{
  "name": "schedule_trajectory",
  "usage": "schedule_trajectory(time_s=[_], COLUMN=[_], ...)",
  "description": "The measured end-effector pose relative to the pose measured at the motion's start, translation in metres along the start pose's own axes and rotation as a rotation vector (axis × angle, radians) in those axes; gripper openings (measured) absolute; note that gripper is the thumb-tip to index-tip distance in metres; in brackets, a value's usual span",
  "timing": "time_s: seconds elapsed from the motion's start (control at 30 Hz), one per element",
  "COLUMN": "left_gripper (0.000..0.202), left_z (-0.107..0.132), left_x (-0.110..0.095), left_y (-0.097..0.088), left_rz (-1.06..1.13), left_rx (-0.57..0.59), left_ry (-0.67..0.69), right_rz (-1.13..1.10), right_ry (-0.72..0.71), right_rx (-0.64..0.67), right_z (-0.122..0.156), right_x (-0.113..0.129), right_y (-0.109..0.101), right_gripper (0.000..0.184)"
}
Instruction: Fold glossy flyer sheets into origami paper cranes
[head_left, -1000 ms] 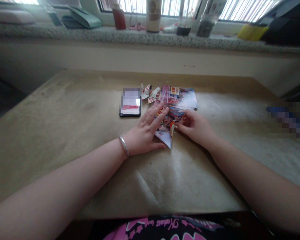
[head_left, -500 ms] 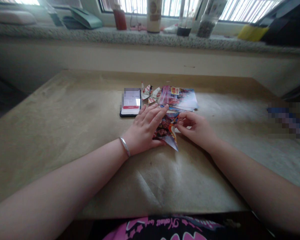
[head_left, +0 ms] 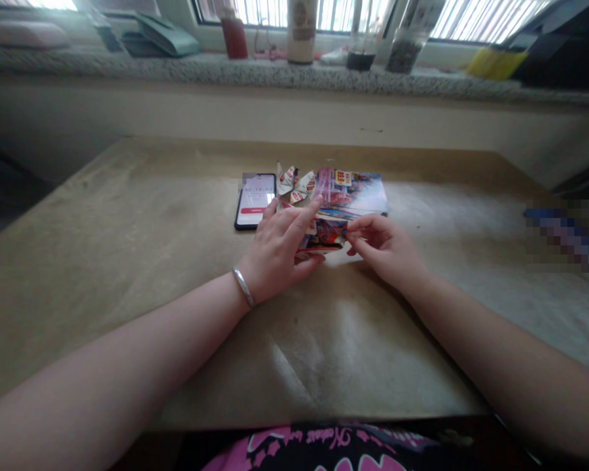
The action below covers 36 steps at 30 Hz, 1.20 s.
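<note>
A small piece of glossy printed paper [head_left: 326, 235], folded and colourful, is between my two hands on the table. My left hand [head_left: 283, 239], a silver bangle at its wrist, lies over the paper's left part, with the fingers across its upper side and the thumb along the near edge. Pinching the paper's right edge are the thumb and forefinger of my right hand [head_left: 380, 245]. Just beyond them lies a stack of printed leaflets [head_left: 358, 193]. Several small folded paper pieces [head_left: 294, 183] sit left of the stack, beside a phone [head_left: 255, 199] with a lit screen.
A tan cover spreads over the table [head_left: 177, 209]. Behind it, the speckled windowsill [head_left: 260, 73] carries a red bottle [head_left: 234, 36], a pale cylinder [head_left: 302, 33], jars and a yellow item [head_left: 497, 63]. At the right edge lies a blurred blue object [head_left: 569, 239].
The paper's pointed corner, which stuck out toward me, is folded up, so the paper is smaller with a straighter near edge. Both hands have shifted only slightly.
</note>
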State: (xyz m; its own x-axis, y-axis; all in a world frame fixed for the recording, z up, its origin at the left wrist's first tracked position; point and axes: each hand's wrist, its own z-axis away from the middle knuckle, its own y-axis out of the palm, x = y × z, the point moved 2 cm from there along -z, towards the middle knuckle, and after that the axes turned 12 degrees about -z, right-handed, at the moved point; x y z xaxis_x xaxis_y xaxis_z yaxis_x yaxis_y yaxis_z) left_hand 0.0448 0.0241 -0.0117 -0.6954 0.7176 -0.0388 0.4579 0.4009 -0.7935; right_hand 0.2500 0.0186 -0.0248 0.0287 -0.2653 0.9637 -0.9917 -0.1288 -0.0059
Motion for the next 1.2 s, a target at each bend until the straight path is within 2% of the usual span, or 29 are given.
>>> schedule_trajectory(time_s=[0.1,0.2,0.33,0.53,0.83,0.97,1.13,1.2], left_gripper=[0.078,0.075,0.068,0.062,0.039,0.035,0.022,0.025], left_z=[0.0,0.0,-0.001,-0.002,-0.003,-0.003,-0.005,-0.005], left_x=[0.003,0.005,0.004,0.003,-0.002,-0.004,-0.005,-0.006], left_y=[0.002,0.003,0.002,-0.001,-0.007,-0.009,-0.01,-0.01], left_rz=[0.039,0.111,0.155,0.144,0.121,0.151,0.269,0.304], left_rx=[-0.039,-0.086,-0.114,-0.105,-0.159,-0.136,-0.117,-0.118], left_ry=[-0.032,0.002,0.061,0.055,0.014,-0.014,0.012,-0.009], right_rz=[-0.015,0.017,0.092,0.312,0.408,0.419,0.421,0.42], right_ry=[-0.042,-0.086,-0.133,-0.316,-0.463,-0.451,-0.465,-0.46], right_rx=[0.069,0.114,0.117,0.149,0.09,0.032,-0.005,-0.007], right_z=[0.002,0.003,0.003,0.006,0.01,0.012,0.013,0.014], right_x=[0.0,0.0,0.001,0.012,0.021,0.025,0.028,0.028], right_y=[0.003,0.006,0.007,0.009,0.014,0.017,0.02,0.021], right_gripper=[0.018,0.025,0.022,0.022,0.015,0.009,0.006,0.007])
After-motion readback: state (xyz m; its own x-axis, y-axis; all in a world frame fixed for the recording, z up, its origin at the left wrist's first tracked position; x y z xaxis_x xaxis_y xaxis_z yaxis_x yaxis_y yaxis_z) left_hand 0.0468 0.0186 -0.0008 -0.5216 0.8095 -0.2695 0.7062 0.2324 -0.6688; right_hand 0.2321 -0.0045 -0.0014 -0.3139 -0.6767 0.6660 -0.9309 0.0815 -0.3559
